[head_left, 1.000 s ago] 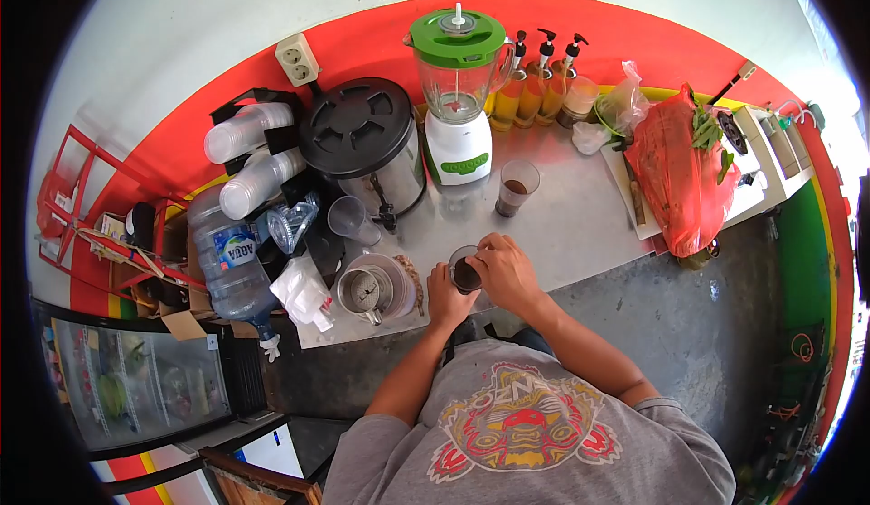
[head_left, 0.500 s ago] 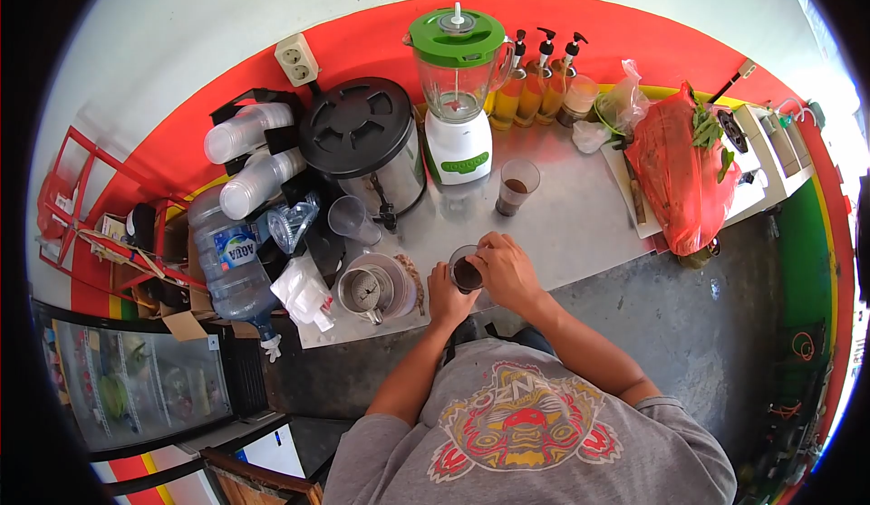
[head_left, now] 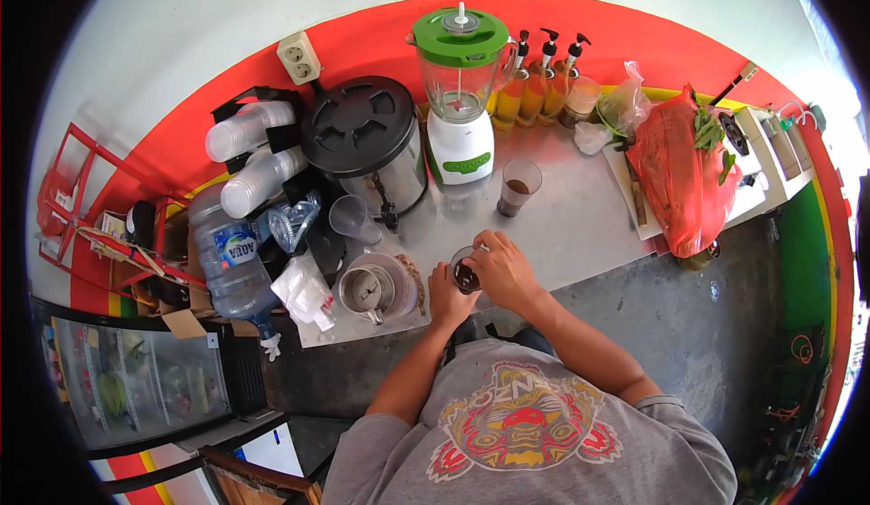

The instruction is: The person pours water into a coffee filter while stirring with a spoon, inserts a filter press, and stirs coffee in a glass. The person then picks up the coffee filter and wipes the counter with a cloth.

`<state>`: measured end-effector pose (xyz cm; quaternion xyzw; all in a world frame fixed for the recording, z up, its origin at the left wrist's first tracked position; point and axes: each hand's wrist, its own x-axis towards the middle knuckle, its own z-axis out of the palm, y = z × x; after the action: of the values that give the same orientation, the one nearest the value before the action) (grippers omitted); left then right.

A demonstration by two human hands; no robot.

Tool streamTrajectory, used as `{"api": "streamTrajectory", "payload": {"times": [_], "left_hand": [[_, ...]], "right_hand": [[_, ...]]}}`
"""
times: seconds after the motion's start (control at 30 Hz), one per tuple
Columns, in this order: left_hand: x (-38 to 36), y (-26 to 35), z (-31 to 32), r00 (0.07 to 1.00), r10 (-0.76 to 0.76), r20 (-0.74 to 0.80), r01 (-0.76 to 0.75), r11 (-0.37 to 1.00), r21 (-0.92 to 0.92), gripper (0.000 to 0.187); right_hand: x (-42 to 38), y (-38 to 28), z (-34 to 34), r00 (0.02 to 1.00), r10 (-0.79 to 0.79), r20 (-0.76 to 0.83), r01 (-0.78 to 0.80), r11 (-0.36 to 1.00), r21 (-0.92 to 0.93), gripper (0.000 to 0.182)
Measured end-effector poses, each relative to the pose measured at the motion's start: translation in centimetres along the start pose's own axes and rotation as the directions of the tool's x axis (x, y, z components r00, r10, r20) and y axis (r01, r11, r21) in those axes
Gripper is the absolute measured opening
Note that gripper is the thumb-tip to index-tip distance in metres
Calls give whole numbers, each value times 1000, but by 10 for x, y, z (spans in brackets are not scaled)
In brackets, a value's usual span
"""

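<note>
A clear cup of dark liquid (head_left: 466, 278) stands at the table's front edge between my hands. My left hand (head_left: 448, 298) is wrapped round its left side. Over the cup's right rim, my right hand (head_left: 501, 272) has its fingers pinched together; what they hold, if anything, is too small to name. Behind them stands a second clear cup with some dark liquid (head_left: 515, 195). To the left of my hands is a metal strainer cup (head_left: 364, 291) on a clear container (head_left: 400, 292).
A blender (head_left: 459, 97), pump bottles (head_left: 536, 93) and a steel dispenser (head_left: 381, 183) line the back. On the right is a red plastic bag (head_left: 675, 179); on the left are stacked clear cups (head_left: 245, 132), a tilted empty cup (head_left: 355, 220) and a water bottle (head_left: 240, 269).
My right hand has shifted slightly left and up over the cup. Light spots now show on the dark liquid's surface.
</note>
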<state>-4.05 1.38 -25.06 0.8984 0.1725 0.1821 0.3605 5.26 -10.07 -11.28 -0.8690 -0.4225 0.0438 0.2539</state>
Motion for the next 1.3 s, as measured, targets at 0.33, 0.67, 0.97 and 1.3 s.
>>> {"api": "streamTrajectory", "payload": {"times": [0.33, 0.67, 0.97, 1.3], "left_hand": [[1, -7, 6, 1000, -20, 4, 20, 1000, -20, 64], [2, -6, 4, 999, -24, 23, 23, 999, 40, 63], [2, -6, 5, 999, -24, 44, 23, 999, 23, 64], [1, -1, 2, 1000, -5, -10, 5, 1000, -3, 60]], "right_hand": [[9, 7, 1, 998, -33, -55, 33, 999, 5, 26], [8, 6, 3, 999, -34, -37, 33, 999, -23, 27], [10, 8, 6, 999, -26, -25, 25, 999, -43, 23], [7, 8, 5, 999, 10, 32, -10, 1000, -14, 23]]}}
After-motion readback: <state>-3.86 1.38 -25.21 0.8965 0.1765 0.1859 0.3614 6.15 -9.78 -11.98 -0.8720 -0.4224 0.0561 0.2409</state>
